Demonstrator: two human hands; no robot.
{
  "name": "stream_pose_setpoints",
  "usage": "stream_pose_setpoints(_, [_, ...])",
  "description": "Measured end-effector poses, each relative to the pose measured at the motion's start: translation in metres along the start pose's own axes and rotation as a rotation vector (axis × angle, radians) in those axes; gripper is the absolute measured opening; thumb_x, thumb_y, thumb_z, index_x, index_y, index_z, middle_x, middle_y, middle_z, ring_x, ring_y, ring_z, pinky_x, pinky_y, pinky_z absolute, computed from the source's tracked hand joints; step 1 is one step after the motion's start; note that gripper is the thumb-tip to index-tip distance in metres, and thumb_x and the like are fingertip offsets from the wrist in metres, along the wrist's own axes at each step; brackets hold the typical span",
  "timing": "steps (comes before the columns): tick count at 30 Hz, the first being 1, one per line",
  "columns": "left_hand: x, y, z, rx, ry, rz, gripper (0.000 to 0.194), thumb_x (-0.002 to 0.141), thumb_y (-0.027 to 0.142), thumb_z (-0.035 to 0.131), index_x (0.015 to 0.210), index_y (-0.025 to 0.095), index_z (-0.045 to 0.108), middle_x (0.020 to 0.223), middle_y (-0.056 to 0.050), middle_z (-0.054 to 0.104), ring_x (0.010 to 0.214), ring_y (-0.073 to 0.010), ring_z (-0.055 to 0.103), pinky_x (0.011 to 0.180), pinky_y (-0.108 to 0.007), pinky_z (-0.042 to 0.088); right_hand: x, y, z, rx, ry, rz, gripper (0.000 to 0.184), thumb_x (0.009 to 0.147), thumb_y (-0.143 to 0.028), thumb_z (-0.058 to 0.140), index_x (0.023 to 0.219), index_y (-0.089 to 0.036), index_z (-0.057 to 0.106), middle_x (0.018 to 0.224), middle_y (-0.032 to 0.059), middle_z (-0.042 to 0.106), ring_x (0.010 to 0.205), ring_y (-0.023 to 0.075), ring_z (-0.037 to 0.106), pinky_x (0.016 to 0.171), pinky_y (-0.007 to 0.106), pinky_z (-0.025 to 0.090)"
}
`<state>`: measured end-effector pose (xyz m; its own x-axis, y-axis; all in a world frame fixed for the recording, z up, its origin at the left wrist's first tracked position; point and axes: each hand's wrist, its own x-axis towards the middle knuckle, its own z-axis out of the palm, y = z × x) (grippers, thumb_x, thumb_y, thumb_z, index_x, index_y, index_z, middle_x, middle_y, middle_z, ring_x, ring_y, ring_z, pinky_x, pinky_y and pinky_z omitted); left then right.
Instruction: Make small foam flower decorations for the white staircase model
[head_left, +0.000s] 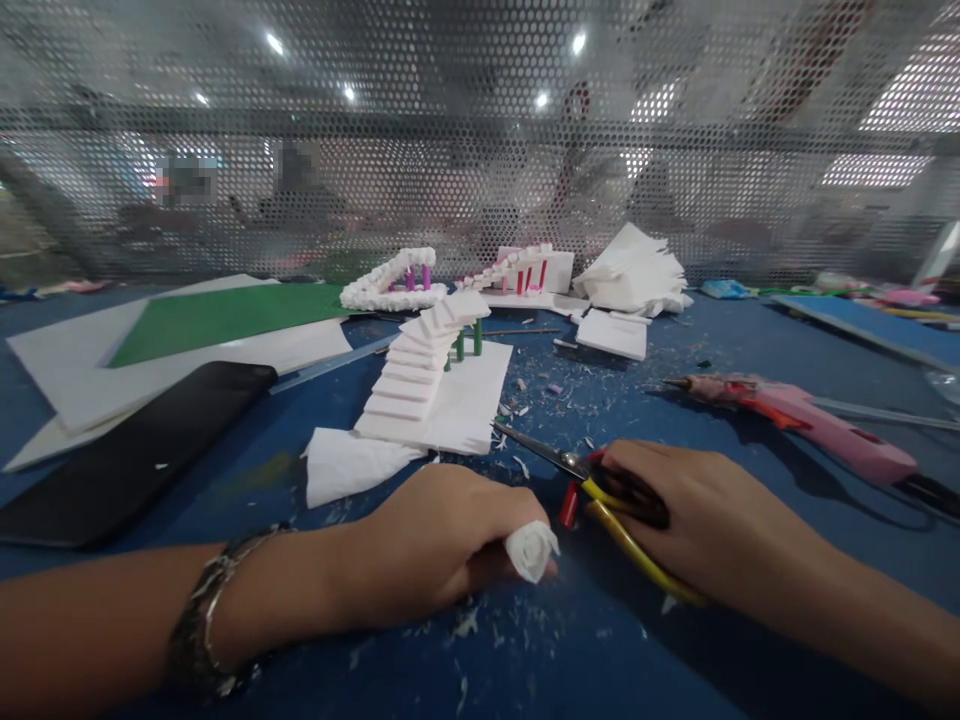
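Observation:
My left hand (pixel 450 540) is closed around a small roll of white tissue paper (pixel 533 550), whose spiral end shows past my thumb. Behind that hand lies a flat piece of white tissue (pixel 356 465); whether it joins the roll is hidden. My right hand (pixel 675 510) grips scissors with yellow handles (pixel 637 550), the blades pointing left and away from me. A short red stick (pixel 570 505) lies beneath the scissors. Just beyond their tips stands a model of white curved stairs (pixel 409 365) with green posts, on a white base.
A pink glue gun (pixel 832 425) lies at right, its nozzle pointing left. On the left are a black slab (pixel 150 450) and green sheet (pixel 225 320). Two more stair models (pixel 394 280) and a white paper stack (pixel 634 270) stand near the perforated metal screen (pixel 480 170). Scraps litter the blue table.

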<state>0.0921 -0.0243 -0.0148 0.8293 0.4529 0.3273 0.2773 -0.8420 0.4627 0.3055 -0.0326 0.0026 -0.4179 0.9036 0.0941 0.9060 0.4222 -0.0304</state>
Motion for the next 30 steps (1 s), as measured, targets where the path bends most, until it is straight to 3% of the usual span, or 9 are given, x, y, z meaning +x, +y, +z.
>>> stream_pose_setpoints(6, [-0.001, -0.001, 0.003, 0.14, -0.016, -0.078, 0.013, 0.084, 0.023, 0.034, 0.083, 0.019, 0.046, 0.071, -0.002, 0.063, 0.062, -0.0171, 0.059, 0.055, -0.025, 0.038, 0.001, -0.001, -0.002, 0.001, -0.036, 0.036, 0.013, 0.071, -0.025, 0.045, 0.077, -0.02, 0.054, 0.07, 0.0027, 0.061, 0.06, 0.0204, 0.056, 0.05, 0.027, 0.035])
stream_pose_setpoints(15, [0.0, 0.0, -0.001, -0.086, -0.039, -0.042, 0.012, 0.084, 0.017, 0.035, 0.081, 0.018, 0.047, 0.059, 0.002, 0.061, 0.056, -0.0103, 0.056, 0.056, -0.02, 0.04, -0.001, 0.004, 0.0, 0.03, 0.012, 0.001, 0.015, 0.068, -0.023, 0.05, 0.081, -0.02, 0.054, 0.074, 0.0021, 0.063, 0.062, 0.0171, 0.057, 0.052, 0.026, 0.038])
stream_pose_setpoints(18, [0.0, 0.004, -0.002, -0.118, -0.043, -0.065, 0.017, 0.084, 0.018, 0.032, 0.07, 0.018, 0.042, 0.054, 0.002, 0.055, 0.049, -0.0094, 0.051, 0.05, -0.019, 0.038, -0.002, 0.004, -0.002, 0.053, -0.008, 0.0, 0.015, 0.069, -0.024, 0.05, 0.083, -0.02, 0.054, 0.078, 0.0024, 0.062, 0.065, 0.0176, 0.057, 0.055, 0.027, 0.04])
stream_pose_setpoints(24, [0.002, 0.013, -0.004, 0.152, -0.043, -0.128, 0.02, 0.084, 0.029, 0.024, 0.068, 0.021, 0.032, 0.054, 0.001, 0.044, 0.043, -0.0128, 0.038, 0.042, -0.024, 0.028, -0.01, 0.008, -0.009, 0.063, -0.022, -0.095, 0.013, 0.07, -0.021, 0.051, 0.082, -0.02, 0.054, 0.081, 0.0046, 0.058, 0.074, 0.0205, 0.055, 0.062, 0.032, 0.042])
stream_pose_setpoints(27, [0.003, 0.013, -0.004, 0.215, -0.076, -0.145, 0.02, 0.084, 0.028, 0.023, 0.068, 0.021, 0.031, 0.055, 0.0, 0.045, 0.044, -0.0141, 0.039, 0.043, -0.025, 0.027, -0.011, 0.005, -0.016, 0.105, 0.082, -0.146, 0.016, 0.075, -0.024, 0.05, 0.09, -0.019, 0.052, 0.087, 0.0058, 0.057, 0.081, 0.0205, 0.054, 0.07, 0.033, 0.042])
stream_pose_setpoints(30, [0.003, 0.012, -0.002, 0.196, -0.059, -0.146, 0.02, 0.085, 0.028, 0.025, 0.069, 0.02, 0.033, 0.054, 0.0, 0.048, 0.043, -0.014, 0.042, 0.041, -0.024, 0.026, -0.011, -0.011, -0.022, 0.24, 0.252, -0.221, 0.032, 0.074, -0.029, 0.054, 0.102, -0.018, 0.044, 0.089, 0.0046, 0.057, 0.078, 0.016, 0.055, 0.068, 0.026, 0.044])
